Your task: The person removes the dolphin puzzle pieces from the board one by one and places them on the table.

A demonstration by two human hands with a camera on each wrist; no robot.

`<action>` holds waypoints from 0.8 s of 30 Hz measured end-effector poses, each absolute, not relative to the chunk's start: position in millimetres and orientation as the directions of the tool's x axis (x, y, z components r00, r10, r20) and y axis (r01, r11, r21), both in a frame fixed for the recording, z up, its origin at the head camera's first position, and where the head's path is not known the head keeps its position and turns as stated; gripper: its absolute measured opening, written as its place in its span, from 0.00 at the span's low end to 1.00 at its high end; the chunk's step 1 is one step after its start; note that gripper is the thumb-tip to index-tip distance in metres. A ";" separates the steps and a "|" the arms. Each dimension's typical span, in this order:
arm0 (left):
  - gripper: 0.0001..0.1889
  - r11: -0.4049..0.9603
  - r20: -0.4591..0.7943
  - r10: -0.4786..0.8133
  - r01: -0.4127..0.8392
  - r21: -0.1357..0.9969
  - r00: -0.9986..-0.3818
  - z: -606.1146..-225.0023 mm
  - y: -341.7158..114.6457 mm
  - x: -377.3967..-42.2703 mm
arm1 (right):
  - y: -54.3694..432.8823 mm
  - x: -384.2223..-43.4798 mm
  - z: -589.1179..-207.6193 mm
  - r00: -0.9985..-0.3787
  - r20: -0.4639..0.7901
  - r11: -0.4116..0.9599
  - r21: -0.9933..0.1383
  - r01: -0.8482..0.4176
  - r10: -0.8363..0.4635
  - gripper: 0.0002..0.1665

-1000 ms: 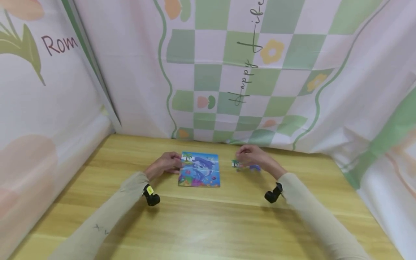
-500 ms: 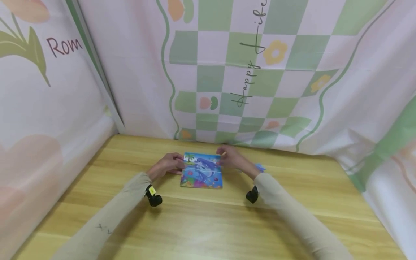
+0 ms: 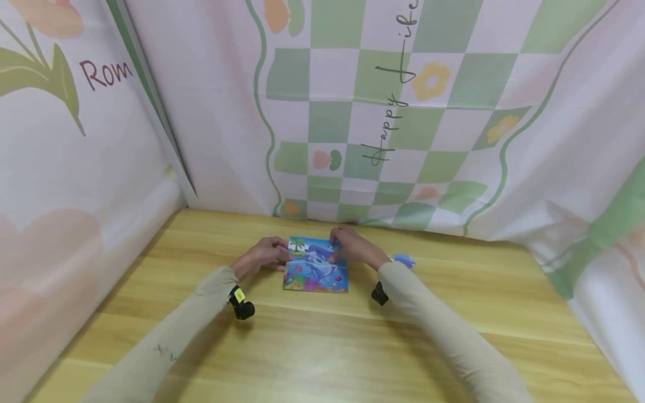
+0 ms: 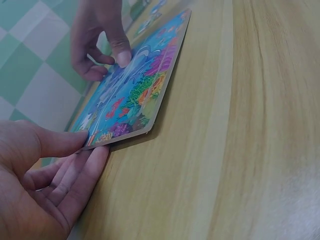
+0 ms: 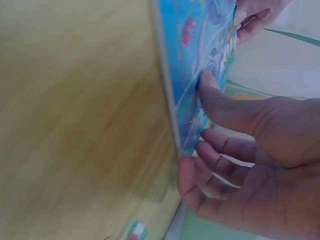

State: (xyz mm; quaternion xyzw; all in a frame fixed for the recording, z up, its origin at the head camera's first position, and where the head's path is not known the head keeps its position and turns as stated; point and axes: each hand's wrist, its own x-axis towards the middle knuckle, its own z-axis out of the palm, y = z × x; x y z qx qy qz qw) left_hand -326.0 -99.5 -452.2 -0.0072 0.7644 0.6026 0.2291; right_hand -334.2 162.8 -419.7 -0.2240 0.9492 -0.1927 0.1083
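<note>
A flat square jigsaw puzzle board (image 3: 314, 274) with a purple dolphin, palm tree and coral picture lies toward the back of the table. My left hand (image 3: 263, 255) grips its left edge, thumb on the top face and fingers below, as the left wrist view shows (image 4: 55, 170). At the far right corner is my right hand (image 3: 351, 246). Its thumb presses on the picture while the fingers curl at the edge, seen closely in the right wrist view (image 5: 250, 150). Loose blue puzzle pieces (image 3: 403, 261) lie right of the board, partly hidden behind the right forearm.
The wooden table (image 3: 312, 347) runs back to a hanging checked cloth (image 3: 373, 129). A pale printed cloth (image 3: 75, 168) closes the left side. Each wrist wears a black camera, the left one (image 3: 242, 305) with a yellow label.
My right hand has moved left from the loose pieces to the board's far right corner, its thumb now on the picture. The left hand keeps its grip on the left edge.
</note>
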 end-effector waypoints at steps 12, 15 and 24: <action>0.21 0.271 -0.358 0.260 -0.288 0.918 -0.897 -450.7 -96.0 -324.9 | 166.7 -324.9 -426.5 -0.909 -0.075 0.802 -0.503 -0.321 -0.411 0.22; 0.21 0.267 -0.359 0.264 -0.289 0.919 -0.895 -451.1 -97.0 -324.7 | 166.6 -327.7 -426.6 -0.913 -0.084 0.811 -0.497 -0.309 -0.400 0.26; 0.22 0.283 -0.377 0.267 -0.302 0.910 -0.887 -449.6 -100.6 -325.5 | 161.7 -336.5 -424.3 -0.901 -0.138 0.835 -0.453 -0.312 -0.411 0.24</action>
